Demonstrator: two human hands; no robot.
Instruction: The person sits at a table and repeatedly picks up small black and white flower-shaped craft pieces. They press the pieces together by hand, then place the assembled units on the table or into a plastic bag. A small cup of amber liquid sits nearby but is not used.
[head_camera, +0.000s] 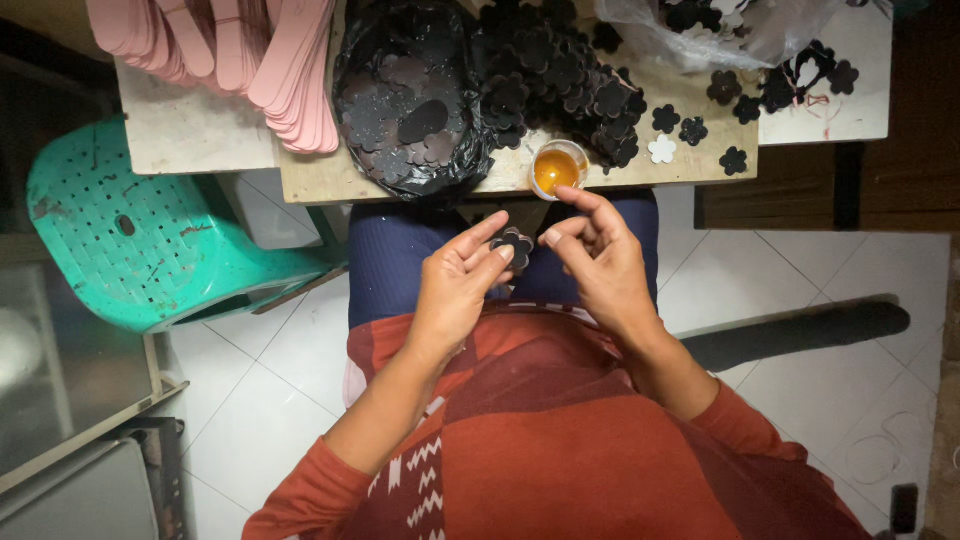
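My left hand (462, 282) pinches a small black flower-shaped cutout (516, 243) between thumb and fingertips, over my lap. My right hand (598, 258) is just right of it, fingers curled, index finger raised toward a small clear cup of orange glue (557, 168) at the table's front edge. Whether the right fingers touch the flower is hard to tell. A heap of black flower cutouts (550, 75) lies on the wooden table (320, 180), and a black bag (405, 100) holds more of them.
Pink flat strips (270, 50) are stacked at the table's left. A clear plastic bag (720, 25) with more flowers lies at the upper right. One white flower (662, 149) sits among loose black ones. A green plastic stool (140, 225) stands to the left on the white tiled floor.
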